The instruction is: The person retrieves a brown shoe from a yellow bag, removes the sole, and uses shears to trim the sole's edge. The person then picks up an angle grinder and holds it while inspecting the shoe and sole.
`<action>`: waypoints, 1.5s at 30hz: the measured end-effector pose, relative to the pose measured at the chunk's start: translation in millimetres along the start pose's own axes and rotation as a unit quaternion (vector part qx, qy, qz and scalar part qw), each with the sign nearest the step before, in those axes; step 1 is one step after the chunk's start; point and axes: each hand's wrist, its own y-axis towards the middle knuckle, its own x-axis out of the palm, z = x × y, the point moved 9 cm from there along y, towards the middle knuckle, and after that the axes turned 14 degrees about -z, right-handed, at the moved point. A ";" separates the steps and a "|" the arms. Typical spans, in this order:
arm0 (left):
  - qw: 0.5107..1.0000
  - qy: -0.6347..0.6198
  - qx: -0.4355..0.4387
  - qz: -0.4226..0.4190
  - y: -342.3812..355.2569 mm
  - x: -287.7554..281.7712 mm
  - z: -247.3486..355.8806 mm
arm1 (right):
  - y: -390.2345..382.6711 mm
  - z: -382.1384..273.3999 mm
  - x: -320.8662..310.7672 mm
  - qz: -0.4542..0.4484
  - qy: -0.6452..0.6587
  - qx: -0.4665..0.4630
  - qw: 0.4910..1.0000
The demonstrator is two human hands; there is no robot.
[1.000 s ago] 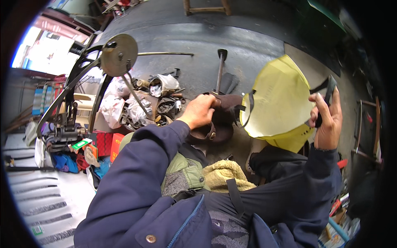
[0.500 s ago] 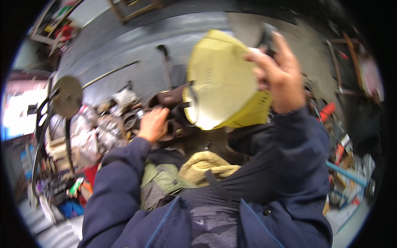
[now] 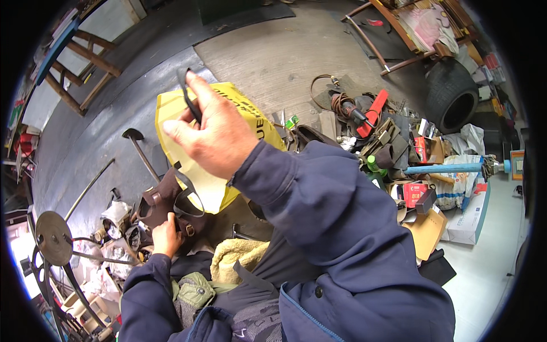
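My right hand [image 3: 213, 128] is raised ahead of me, fingers closed around a black strap handle [image 3: 188, 94] of a yellow shopping bag [image 3: 172, 128]. The bag hangs beyond and below that hand, its dark lettering partly behind my wrist. A second black strap [image 3: 187, 181] loops down the bag's near side. Lower left, my left hand [image 3: 166, 236] grips the edge of a dark brown leather piece with buckles [image 3: 156, 199], its fingers partly hidden. The leather piece touches the yellow bag's lower left side. Tan fleece [image 3: 236, 259] lies close to my lap.
A metal stand with a round plate [image 3: 54, 238] rises at left. Tools, a corded power tool [image 3: 348, 108] and boxes crowd the floor at right, with a blue bar [image 3: 444, 169] across them. A tyre [image 3: 452, 96] and wooden chair [image 3: 393, 28] stand farther back.
My view has swung to the right. My right hand has moved left, closer to the brown leather piece, bringing the yellow bag along. My left hand stays at the leather piece.
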 end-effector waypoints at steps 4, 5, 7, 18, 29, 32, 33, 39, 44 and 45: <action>1.000 0.013 -0.013 -0.014 6.1 13.7 -6.1 | 2.3 0.1 5.5 0.008 0.001 -0.010 1.000; 1.000 0.010 -0.013 -0.002 9.1 12.7 -6.5 | 2.0 1.7 7.2 0.008 -0.002 -0.001 1.000; 1.000 0.007 -0.003 0.020 16.6 7.0 -3.0 | 1.5 0.4 10.3 0.000 -0.008 -0.015 1.000; 0.993 -0.025 0.090 0.077 -10.7 -44.9 43.8 | 1.5 13.6 7.5 -0.011 0.040 -0.017 0.999; 0.949 -0.172 -0.076 0.255 -27.7 -94.2 -26.5 | -1.3 5.3 -0.2 0.001 0.073 0.001 0.997; 0.933 -0.252 -0.136 0.218 -13.4 -74.0 -50.9 | -2.3 3.1 -2.9 0.000 0.092 -0.004 0.996; 0.924 -0.272 -0.146 0.224 -9.8 -70.6 -57.6 | -2.7 3.5 -5.1 0.004 0.091 -0.001 0.996; 0.925 -0.290 -0.156 0.189 9.3 -48.3 -70.6 | -0.5 7.2 -4.1 -0.013 0.090 0.016 0.996; 0.963 -0.192 -0.098 0.164 24.2 -49.9 -56.4 | 0.6 11.6 -2.5 -0.002 0.095 0.030 0.995; 0.963 -0.199 -0.089 0.156 25.6 -49.7 -55.3 | 0.4 13.0 -2.7 0.003 0.099 0.035 0.994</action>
